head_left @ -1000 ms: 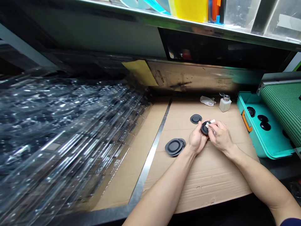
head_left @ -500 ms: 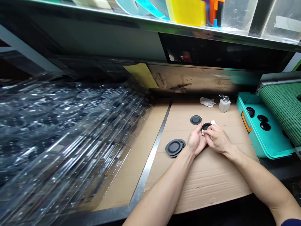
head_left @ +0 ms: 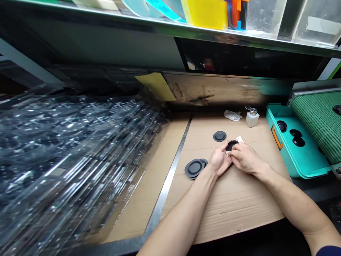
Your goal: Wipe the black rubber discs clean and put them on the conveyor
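Observation:
My left hand (head_left: 219, 159) cups a black rubber disc (head_left: 231, 145), which is partly hidden behind my fingers. My right hand (head_left: 246, 158) presses against the disc from the right, pinching a white wipe (head_left: 240, 139). A corner of the wipe shows above the disc, and a bit more white shows under it. Left of my hands, a single black disc (head_left: 220, 136) lies flat on the cardboard (head_left: 239, 209). A small stack of similar discs (head_left: 194, 168) sits just beyond my left wrist.
A clear pump bottle (head_left: 252, 118) and a crumpled white wipe (head_left: 232, 115) stand at the back of the cardboard. To the right is a teal case (head_left: 293, 151) with black discs inside. A metal strip (head_left: 170, 174) borders the cardboard, and clear plastic sheets (head_left: 66, 149) are piled left.
My hands have drawn closer together around the disc, and more of the wipe is covered by my fingers. The whole scene has shifted slightly left in view.

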